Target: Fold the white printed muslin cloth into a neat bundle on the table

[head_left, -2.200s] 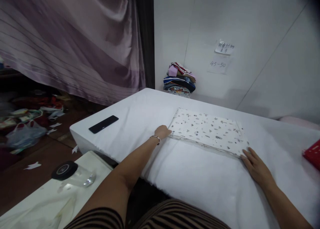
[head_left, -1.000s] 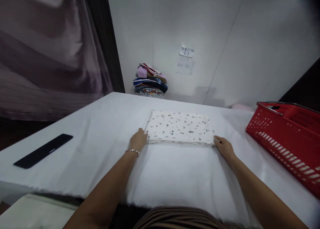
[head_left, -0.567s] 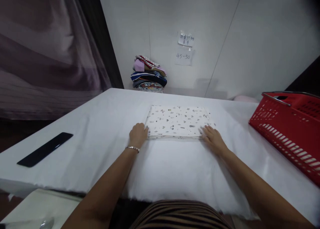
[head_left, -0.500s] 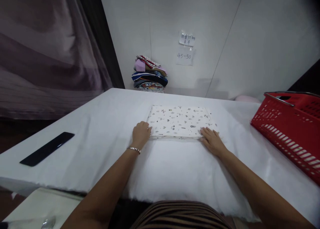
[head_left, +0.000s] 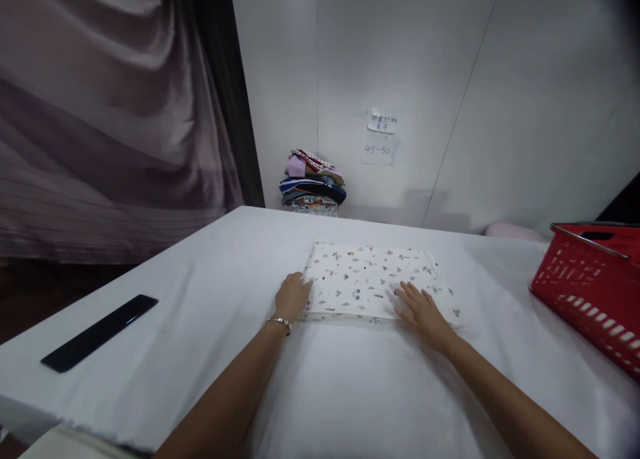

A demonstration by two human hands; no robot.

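Note:
A folded white cloth point(head_left: 363, 275) with a small scattered print lies flat in front of me, its layered edge towards my body. My left hand point(head_left: 291, 297), with a silver bracelet at the wrist, rests at the cloth's left edge, fingers stretched out and the thumb on the print. Over the front right part of the cloth, my right hand point(head_left: 421, 314) lies palm down with its fingers spread. Neither hand grips the cloth.
A white-covered table point(head_left: 210, 312) bears everything. To the left lies a flat black strip point(head_left: 100, 332); a red basket point(head_left: 585, 285) stands at the right. Beyond the far edge is a pile of folded fabrics point(head_left: 313, 185), beside paper signs point(head_left: 379, 150) on the wall.
My right hand has slid inward from the cloth's front right corner onto its printed top. My left hand stays at the left edge. The view has tilted up, so everything sits lower.

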